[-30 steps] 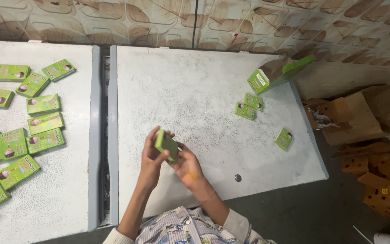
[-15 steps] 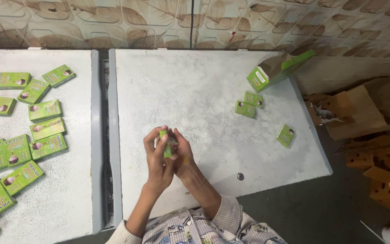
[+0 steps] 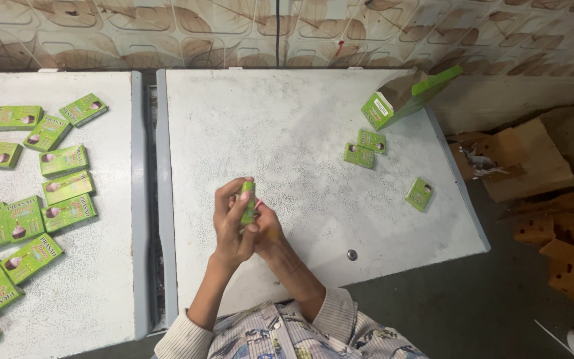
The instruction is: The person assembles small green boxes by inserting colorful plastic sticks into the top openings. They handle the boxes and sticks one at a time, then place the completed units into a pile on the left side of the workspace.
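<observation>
Both hands meet over the middle of the white table (image 3: 300, 126) and clasp one small green packet (image 3: 249, 201) held on edge. My left hand (image 3: 230, 226) wraps it from the left, fingers curled over its top. My right hand (image 3: 268, 229) presses against it from the right and is mostly hidden behind the left. Three more small green packets (image 3: 365, 147) lie flat on the table to the right, one (image 3: 419, 193) apart from the other two. An opened green carton (image 3: 403, 96) lies tipped at the table's far right corner.
A second white table (image 3: 101, 266) on the left carries several larger flat green boxes (image 3: 64, 186). A narrow gap separates the tables. Brown cardboard pieces (image 3: 533, 159) lie on the dark floor to the right. A patterned tiled wall runs along the back.
The packet has turned from a tilted, face-showing hold to edge-on, and my hands have closed tighter around it in nearly the same spot.
</observation>
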